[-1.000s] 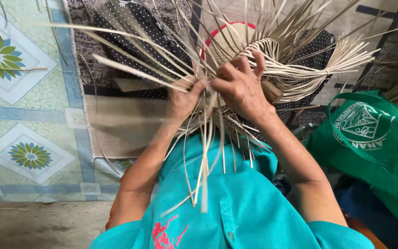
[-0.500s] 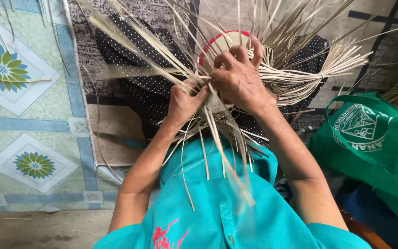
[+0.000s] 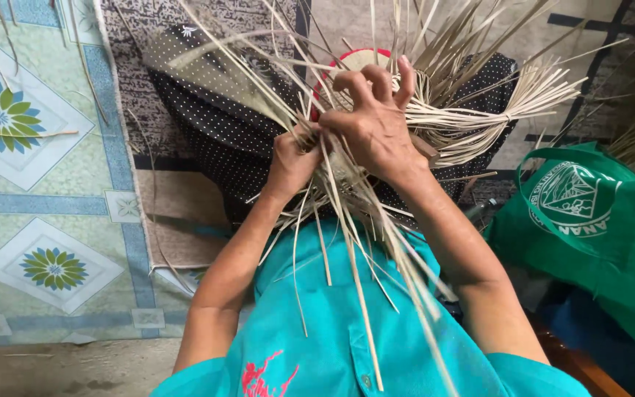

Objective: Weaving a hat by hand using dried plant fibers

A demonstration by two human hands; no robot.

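- The half-woven piece of pale, flat straw strips (image 3: 435, 110) sits in the person's lap, over a black white-dotted cloth (image 3: 222, 125); a red-rimmed round form (image 3: 365, 55) shows at its centre, just above the fingers.
- Loose strip ends fan out on every side — long ones reach up past the top edge and others hang down over the turquoise shirt (image 3: 332, 338).
- The right hand (image 3: 376, 121) lies on the weave, fingers curled and pinching strips.
- The left hand (image 3: 292, 162) is closed around a bunch of strips, touching the right hand at the knuckles.
- Right of the lap, just beside the right forearm, lies a green fabric bag with a white emblem (image 3: 597, 220).
- Left lies a pale green floor mat with blue bands and flower squares (image 3: 31, 206) — open floor there, with a few stray strips.
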